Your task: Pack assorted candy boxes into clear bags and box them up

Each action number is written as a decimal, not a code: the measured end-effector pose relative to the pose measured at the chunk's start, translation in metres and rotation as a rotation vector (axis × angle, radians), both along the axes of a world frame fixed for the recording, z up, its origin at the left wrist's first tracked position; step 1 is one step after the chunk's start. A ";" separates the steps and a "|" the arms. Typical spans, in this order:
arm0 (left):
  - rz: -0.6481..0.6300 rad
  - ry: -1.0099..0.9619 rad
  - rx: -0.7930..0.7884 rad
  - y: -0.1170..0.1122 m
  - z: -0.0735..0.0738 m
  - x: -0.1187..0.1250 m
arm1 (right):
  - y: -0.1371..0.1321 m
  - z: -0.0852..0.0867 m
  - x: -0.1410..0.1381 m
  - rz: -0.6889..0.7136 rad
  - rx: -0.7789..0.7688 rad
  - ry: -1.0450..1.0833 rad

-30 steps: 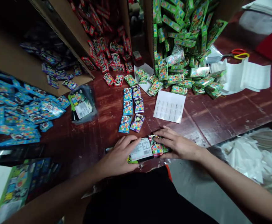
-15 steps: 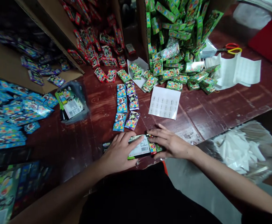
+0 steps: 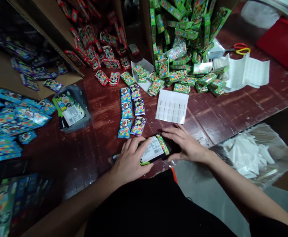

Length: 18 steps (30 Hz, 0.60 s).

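Observation:
At the near edge of the dark red table [image 3: 233, 108] lies a flat green pack with a white barcode label [image 3: 153, 149]. My left hand [image 3: 129, 159] presses on its left side with the fingers curled over it. My right hand [image 3: 185, 144] cups its right end, where small coloured packets [image 3: 163, 144] stick out of it. Just beyond, blue and purple small packets [image 3: 131, 110] lie in two short rows.
A white sticker sheet [image 3: 171, 107] lies right of the rows. Open cartons spill blue packets [image 3: 8, 118], red packets [image 3: 94, 46] and green packets [image 3: 186, 42]. Another labelled pack in a clear bag [image 3: 71, 108] sits left. Scissors [image 3: 239, 48] and paper sheets [image 3: 245, 72] lie far right. A plastic-lined bin [image 3: 252, 154] stands below the table edge.
My right hand has pushed the small packets leftward into the labelled pack, so less of them shows. The pack has tilted slightly. The view has drifted right.

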<state>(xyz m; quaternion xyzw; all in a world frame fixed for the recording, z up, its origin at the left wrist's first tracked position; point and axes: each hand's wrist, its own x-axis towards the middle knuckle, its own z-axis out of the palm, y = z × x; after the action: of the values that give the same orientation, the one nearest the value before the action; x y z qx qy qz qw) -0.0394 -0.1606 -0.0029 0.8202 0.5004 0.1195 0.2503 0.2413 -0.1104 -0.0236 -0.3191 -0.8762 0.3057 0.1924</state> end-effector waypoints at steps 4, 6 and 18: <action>0.285 -0.118 -0.016 0.002 0.008 0.018 | -0.007 0.006 -0.015 -0.246 -0.270 0.225; 0.380 -0.250 -0.066 0.009 0.009 0.028 | -0.005 0.006 -0.025 -0.364 -0.389 0.349; 0.463 -0.854 -0.434 0.041 -0.006 0.019 | -0.009 -0.011 -0.050 -0.644 -0.529 0.706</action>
<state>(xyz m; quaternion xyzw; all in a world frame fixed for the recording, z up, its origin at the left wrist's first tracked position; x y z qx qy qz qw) -0.0199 -0.1197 -0.0088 0.4958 0.5350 0.3888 0.5628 0.1916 -0.1195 -0.0343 -0.4867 -0.5098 0.5297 0.4718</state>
